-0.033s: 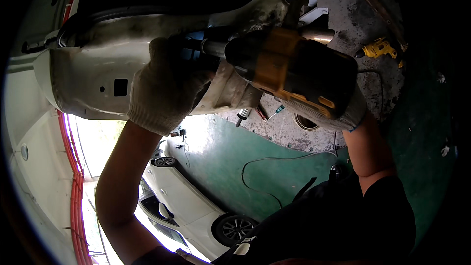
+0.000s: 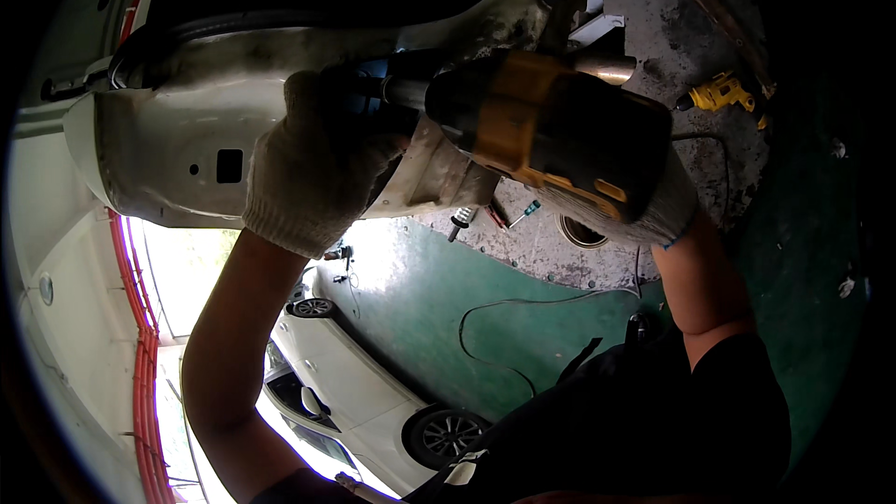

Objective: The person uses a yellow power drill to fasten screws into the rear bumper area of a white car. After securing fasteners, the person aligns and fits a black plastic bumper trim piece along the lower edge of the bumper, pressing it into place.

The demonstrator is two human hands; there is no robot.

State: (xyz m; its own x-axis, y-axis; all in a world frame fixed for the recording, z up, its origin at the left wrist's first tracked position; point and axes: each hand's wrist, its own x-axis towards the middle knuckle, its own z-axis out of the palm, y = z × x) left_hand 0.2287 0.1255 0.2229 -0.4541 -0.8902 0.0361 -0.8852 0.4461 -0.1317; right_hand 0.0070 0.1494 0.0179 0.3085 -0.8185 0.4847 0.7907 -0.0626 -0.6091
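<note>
My right hand [image 2: 667,201], in a pale knit glove, grips a black and yellow cordless power tool, which looks like an impact wrench [image 2: 509,121]. Its nose carries a metal socket [image 2: 406,91] pointing left. My left hand [image 2: 303,163], gloved too, is closed beside the socket's end around something dark that deep shadow hides. Just behind the left hand is a bare, pale sheet-metal car body panel [image 2: 177,149] with a square hole. What the socket fits onto is hidden.
A yellow drill [image 2: 723,93] lies on the grey floor plate at the right. Below the panel are a teal-handled screwdriver [image 2: 530,210] and a round can or ring [image 2: 581,231]. A cable [image 2: 495,308] snakes over the green floor. A white car [image 2: 355,364] stands lower left.
The power tool has shifted very slightly to the left. My left hand stays in place.
</note>
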